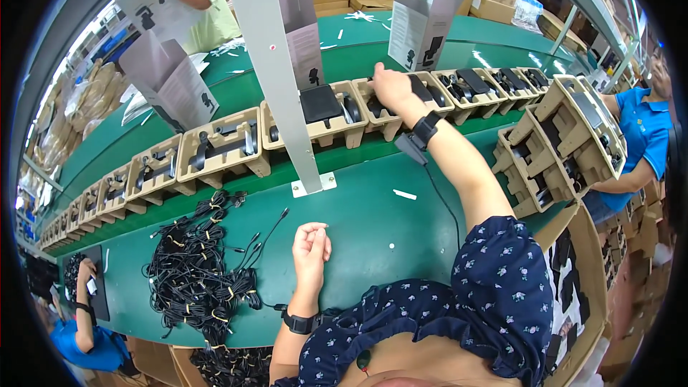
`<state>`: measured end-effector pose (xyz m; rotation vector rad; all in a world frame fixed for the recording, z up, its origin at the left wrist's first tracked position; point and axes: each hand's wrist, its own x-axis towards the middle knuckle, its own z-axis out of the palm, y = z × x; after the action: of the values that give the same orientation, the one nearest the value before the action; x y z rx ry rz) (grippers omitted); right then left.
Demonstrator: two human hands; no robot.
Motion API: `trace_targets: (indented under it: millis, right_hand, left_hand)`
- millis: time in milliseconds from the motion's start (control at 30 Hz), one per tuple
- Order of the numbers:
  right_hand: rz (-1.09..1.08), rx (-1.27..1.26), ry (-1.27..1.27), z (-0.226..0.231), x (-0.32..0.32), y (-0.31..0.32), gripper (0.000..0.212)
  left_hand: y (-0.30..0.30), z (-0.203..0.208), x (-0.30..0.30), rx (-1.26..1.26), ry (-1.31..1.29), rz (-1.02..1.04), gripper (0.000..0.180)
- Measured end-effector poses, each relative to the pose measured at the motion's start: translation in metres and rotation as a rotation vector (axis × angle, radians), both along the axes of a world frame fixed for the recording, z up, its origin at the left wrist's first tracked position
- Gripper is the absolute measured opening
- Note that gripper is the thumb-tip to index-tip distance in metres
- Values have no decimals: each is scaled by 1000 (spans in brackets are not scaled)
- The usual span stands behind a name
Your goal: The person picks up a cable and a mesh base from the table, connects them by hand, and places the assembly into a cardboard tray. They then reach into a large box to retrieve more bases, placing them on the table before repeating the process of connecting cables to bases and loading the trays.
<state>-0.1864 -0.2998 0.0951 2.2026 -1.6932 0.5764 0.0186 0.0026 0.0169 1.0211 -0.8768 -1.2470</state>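
My right hand reaches over a tan molded-pulp tray in the row. Its fingers are closed at the tray's far left corner, by some black parts; what they hold, if anything, is hidden. Near my body, my left hand hovers over the green table with its fingers curled in and nothing visible in them. To its left lies a heap of black cables bundled with pale ties, a few plug ends pointing toward the hand. The neighbouring tray holds a flat black box-shaped part and round black pieces.
A grey post stands on the table between trays. Opened white cartons stand behind the row. Stacked tan trays tower at the right, beside a co-worker in blue. A black corded device hangs under my right wrist.
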Motion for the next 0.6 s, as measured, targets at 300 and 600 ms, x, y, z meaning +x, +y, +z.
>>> trace_targets:
  millis: [300, 600]
  right_hand:
    - [42, -151, -187, -34, 19, 6, 30]
    - [-22, 33, -189, -35, -12, 4, 29]
  left_hand:
    - [2, 4, 0, 0, -9, 2, 8]
    - [9, 4, -8, 7, -23, -23, 8]
